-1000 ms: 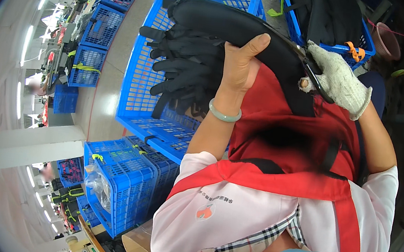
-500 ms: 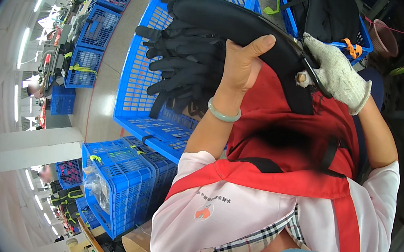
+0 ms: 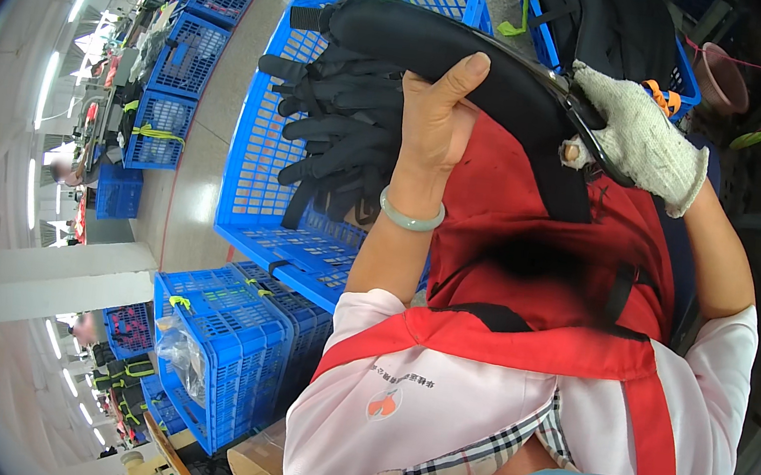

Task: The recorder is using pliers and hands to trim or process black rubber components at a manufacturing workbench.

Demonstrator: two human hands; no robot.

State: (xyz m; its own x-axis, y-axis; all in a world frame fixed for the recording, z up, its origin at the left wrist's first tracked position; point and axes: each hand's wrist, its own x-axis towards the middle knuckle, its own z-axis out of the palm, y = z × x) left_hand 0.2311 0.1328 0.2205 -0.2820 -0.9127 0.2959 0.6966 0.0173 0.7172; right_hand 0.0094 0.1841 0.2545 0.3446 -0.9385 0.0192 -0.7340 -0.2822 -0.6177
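Left hand [image 3: 436,117] is gripping the padded black strap [image 3: 439,52] w/ thumb up, held over the blue crate [image 3: 261,177]. It's sitting a bit lower than a sec ago, so prob mid-trim. Gloved right hand [image 3: 640,140] is closed on scissors [image 3: 590,130]; blades mostly hidden, can't see the cut.

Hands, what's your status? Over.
Left hand gripping black strap. Gloved right hand holding scissors at strap. Blue crate behind. Nothing blocking.
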